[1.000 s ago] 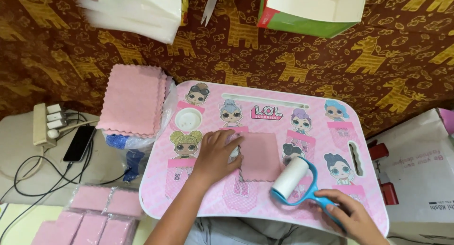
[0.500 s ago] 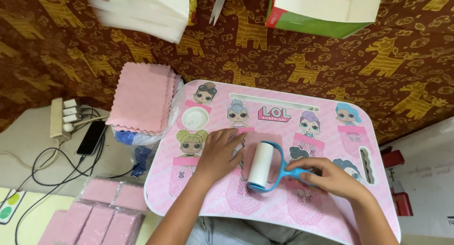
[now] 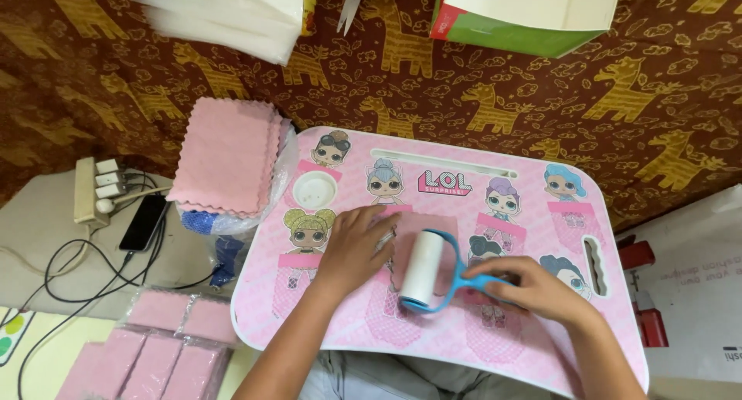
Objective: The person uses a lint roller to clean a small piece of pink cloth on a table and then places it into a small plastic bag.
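A small pink cloth square lies flat in the middle of a pink lap tray printed with cartoon dolls. My left hand presses down on the cloth's left edge, fingers spread. My right hand grips the blue handle of a lint roller, whose white roll rests on the cloth, covering its lower right part.
A stack of pink cloths sits left of the tray over a plastic bag. Bagged pink cloths lie at lower left. A power strip, phone and cables are at far left. A green-sided box and white bags rest above.
My right hand brought the lint roller from the tray's lower right edge up and left onto the cloth. My left hand stayed on the cloth.
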